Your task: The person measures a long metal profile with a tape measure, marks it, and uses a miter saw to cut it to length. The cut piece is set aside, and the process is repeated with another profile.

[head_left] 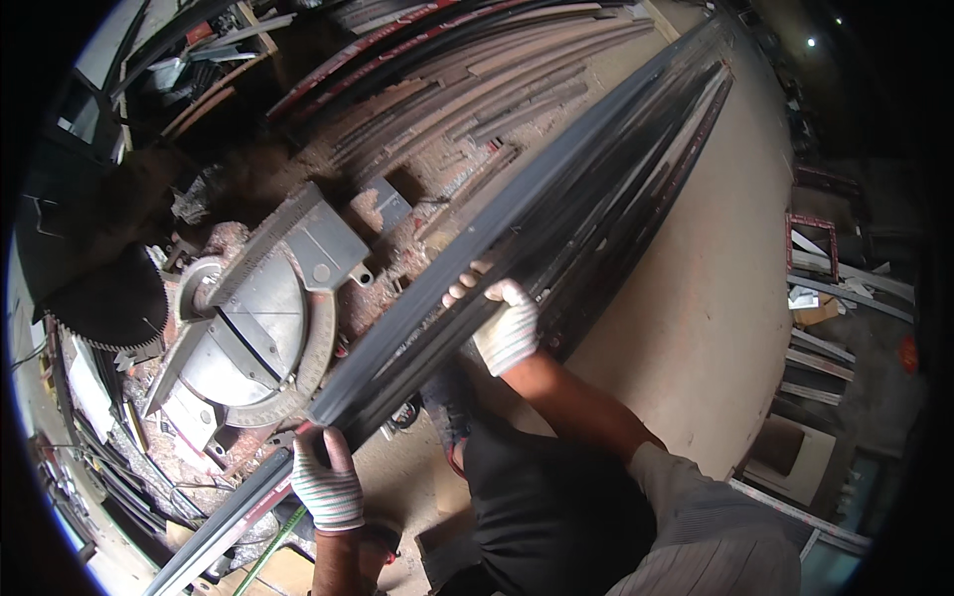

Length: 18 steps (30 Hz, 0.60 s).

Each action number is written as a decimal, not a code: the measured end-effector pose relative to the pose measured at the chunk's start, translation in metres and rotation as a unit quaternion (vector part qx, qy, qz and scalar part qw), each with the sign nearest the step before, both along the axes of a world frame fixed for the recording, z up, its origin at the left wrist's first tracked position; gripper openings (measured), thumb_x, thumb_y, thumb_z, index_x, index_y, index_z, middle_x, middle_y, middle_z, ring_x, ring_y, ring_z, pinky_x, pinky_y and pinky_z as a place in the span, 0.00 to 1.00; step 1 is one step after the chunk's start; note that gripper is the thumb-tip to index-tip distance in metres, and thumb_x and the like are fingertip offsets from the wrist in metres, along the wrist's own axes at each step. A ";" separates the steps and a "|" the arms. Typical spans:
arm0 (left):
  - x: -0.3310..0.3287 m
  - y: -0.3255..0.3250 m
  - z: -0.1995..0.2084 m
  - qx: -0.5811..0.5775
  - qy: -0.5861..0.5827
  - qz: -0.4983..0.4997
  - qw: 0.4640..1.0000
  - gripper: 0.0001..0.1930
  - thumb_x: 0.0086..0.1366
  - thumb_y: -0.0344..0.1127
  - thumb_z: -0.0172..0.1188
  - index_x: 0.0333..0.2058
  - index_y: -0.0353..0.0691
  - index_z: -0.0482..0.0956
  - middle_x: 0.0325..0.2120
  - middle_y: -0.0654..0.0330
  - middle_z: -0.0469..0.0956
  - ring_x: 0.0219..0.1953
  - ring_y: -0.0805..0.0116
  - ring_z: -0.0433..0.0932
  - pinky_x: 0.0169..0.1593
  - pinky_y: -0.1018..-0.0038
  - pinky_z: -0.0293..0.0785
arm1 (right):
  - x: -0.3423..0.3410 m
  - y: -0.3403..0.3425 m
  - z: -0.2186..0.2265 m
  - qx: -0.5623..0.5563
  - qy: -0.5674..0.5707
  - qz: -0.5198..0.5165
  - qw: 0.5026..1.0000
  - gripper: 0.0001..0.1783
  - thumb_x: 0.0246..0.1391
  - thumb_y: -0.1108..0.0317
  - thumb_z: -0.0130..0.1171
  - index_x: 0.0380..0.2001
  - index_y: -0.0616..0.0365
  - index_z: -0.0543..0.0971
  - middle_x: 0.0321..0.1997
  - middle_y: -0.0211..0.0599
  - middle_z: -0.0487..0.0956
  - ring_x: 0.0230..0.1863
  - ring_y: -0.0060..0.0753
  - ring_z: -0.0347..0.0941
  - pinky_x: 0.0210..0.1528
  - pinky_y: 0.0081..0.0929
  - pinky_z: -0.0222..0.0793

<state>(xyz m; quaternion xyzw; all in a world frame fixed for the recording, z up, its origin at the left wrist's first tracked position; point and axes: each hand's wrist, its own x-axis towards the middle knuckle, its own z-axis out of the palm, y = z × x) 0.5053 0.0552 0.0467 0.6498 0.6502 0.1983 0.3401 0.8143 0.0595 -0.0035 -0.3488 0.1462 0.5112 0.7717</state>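
Observation:
Both my hands wear white striped work gloves. A long dark grey profile bar [427, 328] runs slantwise from the near left to the far right. My right hand [509, 333] wraps round its middle, with fingertips showing over the far edge. At the bar's near end, my left hand [328, 487] grips with thumb and fingers; part of that grip is hidden. Just left of the bar stands a mitre saw with a round silver table [268, 308] and a large toothed blade [114, 298]. Another dark profile [224, 531] lies beyond my left hand, toward the lower left.
More dark profiles [636, 228] lie along the bar's right side. Long offcut strips [427, 124] cover the floor at the far left, among sawdust and scraps. Frames and white pieces [820, 372] are stacked at the right. A green strip [270, 551] shows near my left wrist.

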 end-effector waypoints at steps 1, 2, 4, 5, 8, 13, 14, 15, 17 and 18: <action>0.001 0.003 0.002 0.024 -0.020 -0.001 1.000 0.10 0.72 0.37 0.60 0.39 0.34 0.78 0.28 0.49 0.82 0.29 0.57 0.80 0.40 0.66 0.77 | 0.000 0.001 0.001 0.023 0.001 0.012 1.000 0.20 0.46 0.71 0.51 0.45 0.63 0.77 0.39 0.44 0.78 0.41 0.47 0.76 0.54 0.52 0.75; 0.001 0.004 0.007 -0.007 -0.019 0.004 1.000 0.09 0.71 0.37 0.60 0.39 0.35 0.78 0.28 0.49 0.82 0.28 0.59 0.80 0.40 0.67 0.77 | 0.001 0.000 0.001 0.038 0.008 0.018 0.999 0.20 0.46 0.71 0.51 0.45 0.63 0.77 0.39 0.44 0.78 0.41 0.48 0.76 0.54 0.51 0.75; -0.003 0.004 -0.002 -0.023 -0.045 -0.001 0.999 0.09 0.71 0.37 0.61 0.39 0.36 0.79 0.27 0.50 0.82 0.28 0.60 0.80 0.40 0.68 0.77 | 0.005 -0.003 0.002 0.029 0.029 0.011 0.999 0.21 0.47 0.71 0.51 0.46 0.63 0.76 0.40 0.45 0.77 0.42 0.48 0.75 0.54 0.51 0.75; -0.004 0.005 -0.001 -0.018 -0.021 -0.004 1.000 0.09 0.70 0.37 0.62 0.38 0.36 0.80 0.27 0.49 0.82 0.28 0.57 0.81 0.39 0.67 0.78 | 0.004 -0.002 0.001 0.009 0.028 0.004 1.000 0.21 0.47 0.71 0.51 0.47 0.63 0.75 0.40 0.45 0.76 0.42 0.47 0.74 0.53 0.51 0.74; -0.013 0.002 -0.016 -0.004 -0.019 -0.026 0.999 0.09 0.69 0.36 0.63 0.38 0.35 0.80 0.29 0.48 0.81 0.31 0.51 0.80 0.42 0.62 0.76 | 0.003 -0.001 0.001 0.067 0.022 0.009 0.997 0.21 0.48 0.70 0.52 0.48 0.63 0.74 0.39 0.44 0.74 0.41 0.46 0.73 0.52 0.51 0.73; -0.013 0.015 -0.005 0.033 0.029 -0.134 0.990 0.05 0.67 0.28 0.60 0.39 0.33 0.80 0.34 0.47 0.78 0.36 0.47 0.78 0.43 0.58 0.75 | 0.003 0.003 -0.008 0.018 0.024 -0.015 0.999 0.12 0.59 0.66 0.56 0.43 0.60 0.77 0.35 0.39 0.77 0.36 0.43 0.75 0.46 0.48 0.75; -0.011 0.014 -0.005 0.038 0.026 -0.160 0.986 0.05 0.67 0.28 0.60 0.40 0.33 0.80 0.34 0.47 0.78 0.36 0.47 0.77 0.44 0.58 0.74 | 0.004 0.000 -0.008 -0.006 0.035 -0.026 0.999 0.11 0.61 0.64 0.58 0.42 0.60 0.78 0.35 0.39 0.77 0.36 0.42 0.75 0.45 0.47 0.76; -0.005 0.019 0.003 0.045 0.024 -0.183 0.982 0.06 0.67 0.27 0.60 0.40 0.33 0.80 0.34 0.47 0.78 0.36 0.46 0.77 0.44 0.57 0.74 | 0.005 -0.001 -0.009 -0.007 0.050 -0.029 0.998 0.10 0.63 0.64 0.58 0.42 0.59 0.78 0.34 0.38 0.78 0.36 0.40 0.75 0.45 0.45 0.77; -0.004 0.019 0.003 0.050 0.048 -0.227 0.971 0.12 0.65 0.32 0.64 0.44 0.33 0.80 0.36 0.46 0.78 0.38 0.45 0.77 0.45 0.55 0.73 | 0.006 -0.002 -0.011 -0.024 0.036 -0.032 0.999 0.10 0.63 0.64 0.58 0.41 0.58 0.78 0.34 0.37 0.77 0.35 0.40 0.75 0.44 0.44 0.76; -0.001 0.020 0.006 0.048 0.061 -0.242 0.967 0.15 0.64 0.35 0.65 0.46 0.33 0.79 0.36 0.46 0.78 0.38 0.45 0.77 0.45 0.54 0.73 | 0.005 -0.002 -0.012 -0.032 0.028 -0.033 0.999 0.09 0.63 0.64 0.58 0.41 0.58 0.78 0.33 0.36 0.77 0.34 0.39 0.75 0.43 0.44 0.76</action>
